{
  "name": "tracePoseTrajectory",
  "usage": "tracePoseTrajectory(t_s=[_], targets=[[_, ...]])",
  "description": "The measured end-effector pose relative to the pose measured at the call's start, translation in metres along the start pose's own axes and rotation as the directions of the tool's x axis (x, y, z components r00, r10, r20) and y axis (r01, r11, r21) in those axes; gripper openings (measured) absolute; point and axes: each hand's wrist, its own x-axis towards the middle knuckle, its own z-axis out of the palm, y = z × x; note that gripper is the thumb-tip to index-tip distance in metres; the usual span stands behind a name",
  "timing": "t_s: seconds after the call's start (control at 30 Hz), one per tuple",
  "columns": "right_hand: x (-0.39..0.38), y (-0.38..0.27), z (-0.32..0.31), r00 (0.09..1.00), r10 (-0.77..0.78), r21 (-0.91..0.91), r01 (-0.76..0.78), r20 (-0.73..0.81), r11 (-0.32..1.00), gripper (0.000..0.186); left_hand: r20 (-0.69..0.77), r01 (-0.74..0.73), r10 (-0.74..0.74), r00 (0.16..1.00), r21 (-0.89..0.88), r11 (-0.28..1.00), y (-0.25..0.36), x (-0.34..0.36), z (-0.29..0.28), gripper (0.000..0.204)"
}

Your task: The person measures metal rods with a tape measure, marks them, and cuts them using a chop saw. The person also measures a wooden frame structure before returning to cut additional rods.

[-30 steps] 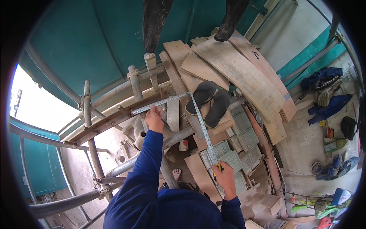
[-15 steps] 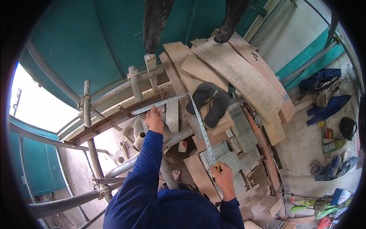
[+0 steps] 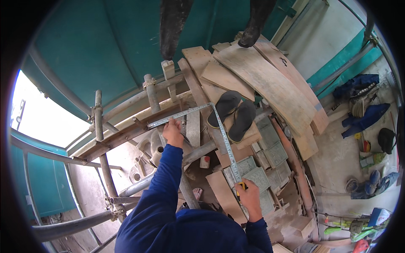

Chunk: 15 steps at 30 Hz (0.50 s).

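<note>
My right hand [image 3: 250, 200] is closed around the yellow and black case of a tape measure [image 3: 240, 186]. Its pale metal blade [image 3: 225, 137] runs up from the case, bends sharply beside a pair of black flip-flops [image 3: 241, 121], then slopes down to the left. Near the blade's free end, my left hand [image 3: 173, 133] pinches it with the fingertips, over a brown rusty-looking beam [image 3: 126, 131]. Something thin and dark sticks out beside the left hand; its kind is unclear. The flip-flops lie on wooden boards.
Scaffold pipes [image 3: 103, 143] cross on the left. Plywood boards [image 3: 270, 84] are stacked beyond the flip-flops, with grey patterned panels [image 3: 255, 179] below. Two dark boot-like shapes [image 3: 174, 31] come in from above. Clothes [image 3: 366, 120] and a cap [image 3: 386, 141] lie at right.
The scene has shifted slightly right and down in view. Both hands keep their hold, and the tape blade keeps its bent shape.
</note>
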Motion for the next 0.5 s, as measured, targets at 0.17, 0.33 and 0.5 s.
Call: tracePoseTrajectory(t_s=[0.17,0.33,0.5], targets=[[0.001,-0.001,-0.001,1.000,0.008,-0.007,-0.008,0.012,1.000,0.046,-0.001,0.046,-0.046,0.999,-0.014,0.999,-0.001,0.001,-0.001,0.021],[0.002,-0.001,-0.003,1.000,0.018,-0.018,-0.018,0.023,1.000,0.047,0.002,0.043,-0.043,0.999,0.007,0.999,0.005,-0.005,0.002,0.020],[0.004,0.000,-0.002,1.000,0.005,-0.021,-0.004,0.011,1.000,0.046,-0.009,0.061,-0.061,0.998,-0.009,0.998,0.011,-0.013,0.006,0.021]])
